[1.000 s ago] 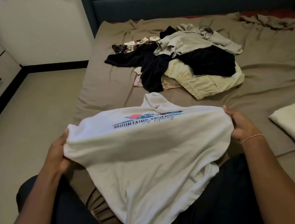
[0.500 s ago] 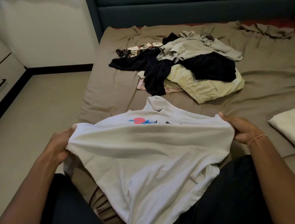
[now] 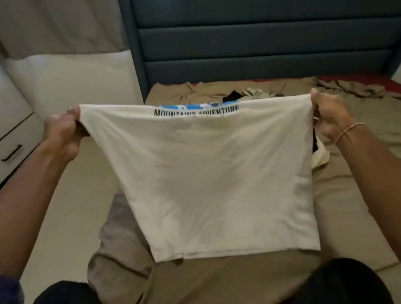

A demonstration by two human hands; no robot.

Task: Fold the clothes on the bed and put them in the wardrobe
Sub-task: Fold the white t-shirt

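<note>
Moved: white T-shirt (image 3: 211, 175) rose from the bed (image 3: 367, 210), now stretched taut in the air.
Left hand (image 3: 61, 131): pinched one top corner.
Right hand (image 3: 328, 115): pinched the other.

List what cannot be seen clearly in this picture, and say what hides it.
Head view only:
- Clothes pile: mostly hidden behind the raised T-shirt.
- Shirt print: only a strip shows; the fold covers the rest.
- Fingertips of the left hand and right hand: buried in cloth.
- Drawers: cut off by the left edge.
- Wardrobe interior: not in view.
</note>
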